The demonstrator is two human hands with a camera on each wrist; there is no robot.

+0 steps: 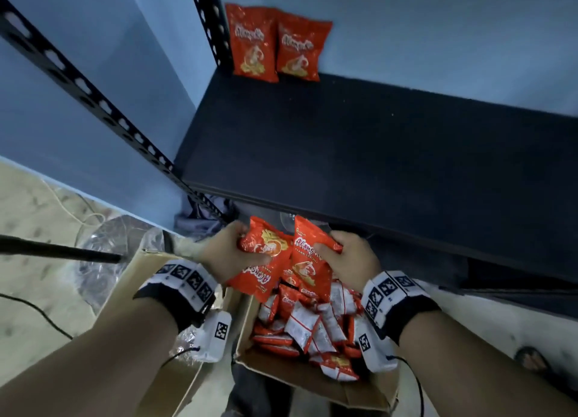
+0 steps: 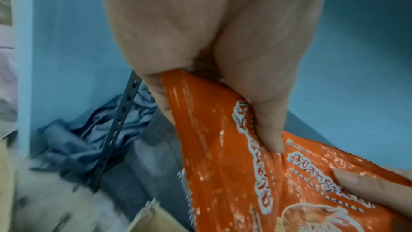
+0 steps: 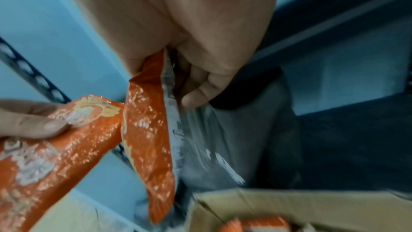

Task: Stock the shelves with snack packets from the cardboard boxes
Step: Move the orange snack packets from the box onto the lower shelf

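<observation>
Two packets lifted from the box
Left hand (image 1: 230, 254) and right hand (image 1: 350, 254) fingers each pinch a packet's top edge — ready to stand on the shelf (image 1: 344, 153) above.

Each bare forearm wears a black wristband (image 1: 162, 294) carrying white blocks printed with black square markers (image 1: 383, 290); thin black cables (image 1: 416, 382) trail off.

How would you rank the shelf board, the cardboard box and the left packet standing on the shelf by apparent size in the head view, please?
1. Shelf board, largest by far.
2. Cardboard box, partly hidden by arms.
3. Left packet on the shelf, smallest; it is also farthest from the camera, which shrinks it.
</observation>
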